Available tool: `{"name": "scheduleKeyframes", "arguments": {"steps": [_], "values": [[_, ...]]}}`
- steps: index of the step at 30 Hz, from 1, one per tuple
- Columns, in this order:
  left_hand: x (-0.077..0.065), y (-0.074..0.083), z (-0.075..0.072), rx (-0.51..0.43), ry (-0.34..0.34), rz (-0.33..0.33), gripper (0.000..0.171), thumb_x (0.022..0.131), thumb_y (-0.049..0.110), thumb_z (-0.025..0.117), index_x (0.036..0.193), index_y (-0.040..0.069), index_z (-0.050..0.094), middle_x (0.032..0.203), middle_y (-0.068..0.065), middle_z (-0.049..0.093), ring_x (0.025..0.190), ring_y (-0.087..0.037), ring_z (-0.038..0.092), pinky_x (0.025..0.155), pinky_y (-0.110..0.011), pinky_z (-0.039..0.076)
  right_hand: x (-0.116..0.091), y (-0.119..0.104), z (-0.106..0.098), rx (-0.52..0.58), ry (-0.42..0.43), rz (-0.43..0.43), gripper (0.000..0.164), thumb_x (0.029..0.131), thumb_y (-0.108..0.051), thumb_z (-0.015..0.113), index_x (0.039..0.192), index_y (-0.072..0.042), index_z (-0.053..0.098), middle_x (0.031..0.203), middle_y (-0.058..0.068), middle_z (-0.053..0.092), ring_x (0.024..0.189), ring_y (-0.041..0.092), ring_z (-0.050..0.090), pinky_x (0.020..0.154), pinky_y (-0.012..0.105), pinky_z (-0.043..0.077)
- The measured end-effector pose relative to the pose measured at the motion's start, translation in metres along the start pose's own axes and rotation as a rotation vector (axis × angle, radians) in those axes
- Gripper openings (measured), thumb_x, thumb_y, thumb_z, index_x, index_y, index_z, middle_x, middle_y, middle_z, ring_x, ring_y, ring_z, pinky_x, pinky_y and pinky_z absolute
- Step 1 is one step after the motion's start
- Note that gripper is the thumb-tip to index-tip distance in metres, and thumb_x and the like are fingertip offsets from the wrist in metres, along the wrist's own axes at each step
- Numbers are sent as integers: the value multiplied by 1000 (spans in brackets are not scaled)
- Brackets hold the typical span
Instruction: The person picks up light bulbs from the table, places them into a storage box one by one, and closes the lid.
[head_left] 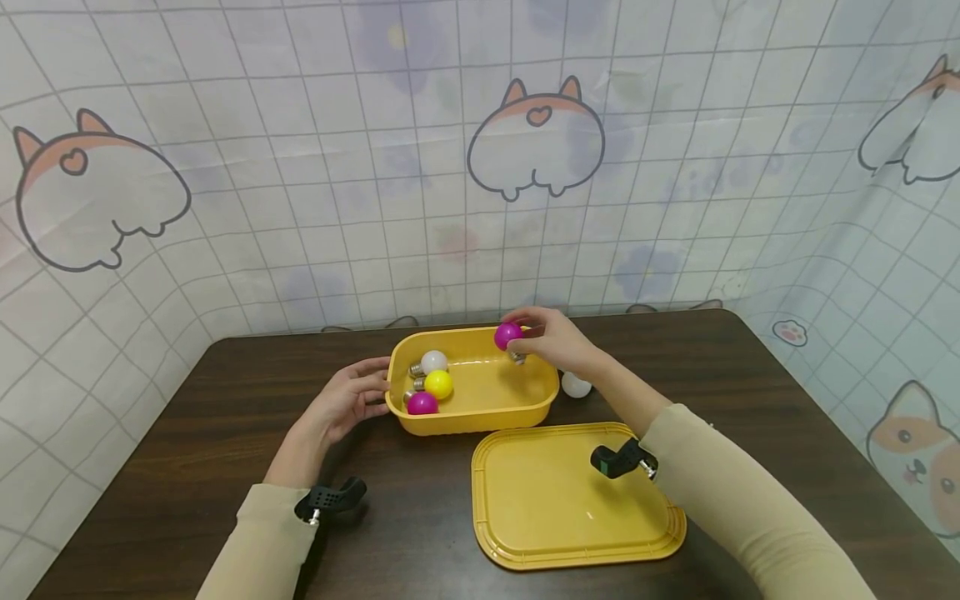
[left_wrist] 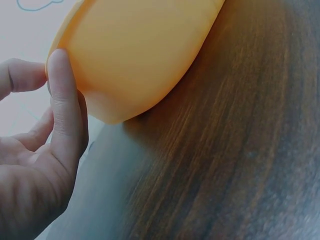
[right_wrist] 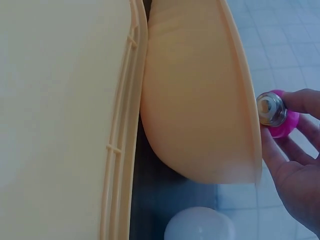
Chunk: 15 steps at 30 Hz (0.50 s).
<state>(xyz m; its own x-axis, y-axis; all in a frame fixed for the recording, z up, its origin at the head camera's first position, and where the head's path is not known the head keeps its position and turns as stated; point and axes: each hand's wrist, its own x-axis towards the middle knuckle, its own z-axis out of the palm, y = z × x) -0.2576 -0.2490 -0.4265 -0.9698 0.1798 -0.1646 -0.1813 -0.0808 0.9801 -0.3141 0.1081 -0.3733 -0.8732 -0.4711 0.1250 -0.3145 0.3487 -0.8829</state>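
In the head view, my right hand (head_left: 555, 340) pinches a magenta light bulb (head_left: 507, 336) above the right end of a yellow box (head_left: 480, 422). The bulb's metal base (right_wrist: 271, 110) shows in the right wrist view, beside the box's rim. My left hand (head_left: 351, 400) rests its fingertips against the box's left end; in the left wrist view the thumb (left_wrist: 63, 85) lies on the outer wall near the rim. Inside the box, at the left, lie a white bulb (head_left: 433, 361), a yellow bulb (head_left: 438, 384) and another magenta bulb (head_left: 422, 403).
A yellow lid (head_left: 562, 496) lies flat on the dark wooden table (head_left: 405, 517), in front of the box. Another white bulb (head_left: 576, 385) sits on the table by the box's right end, partly hidden by my right arm. A patterned wall covering (head_left: 420, 250) stands behind the table.
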Motion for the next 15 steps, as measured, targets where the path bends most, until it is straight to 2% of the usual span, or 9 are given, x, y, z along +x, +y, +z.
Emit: {"name": "scheduleKeyframes", "arguments": {"steps": [3,10,15], "values": [[0,0,0,-3,-3,2,55,103,-1,54,154,-5,33,153,-29,42,95,-16,71,79,-29,61,2,0,3,-18,8,13,42,94,-10,74,135,-6,63,137,15,59,119,34,62,97,44,55],[0,1,0,-26,-9,-3,56,102,-2,54,153,-5,33,152,-30,41,93,-16,71,76,-28,61,5,1,11,8,-2,19,41,94,-7,74,133,-5,63,133,17,59,114,34,64,96,48,56],[0,0,0,-25,-6,-4,56,102,-2,54,154,-5,33,152,-30,41,94,-17,71,77,-29,61,8,3,16,-32,-3,16,41,94,-11,75,133,-7,64,132,15,60,114,33,63,96,42,56]]}}
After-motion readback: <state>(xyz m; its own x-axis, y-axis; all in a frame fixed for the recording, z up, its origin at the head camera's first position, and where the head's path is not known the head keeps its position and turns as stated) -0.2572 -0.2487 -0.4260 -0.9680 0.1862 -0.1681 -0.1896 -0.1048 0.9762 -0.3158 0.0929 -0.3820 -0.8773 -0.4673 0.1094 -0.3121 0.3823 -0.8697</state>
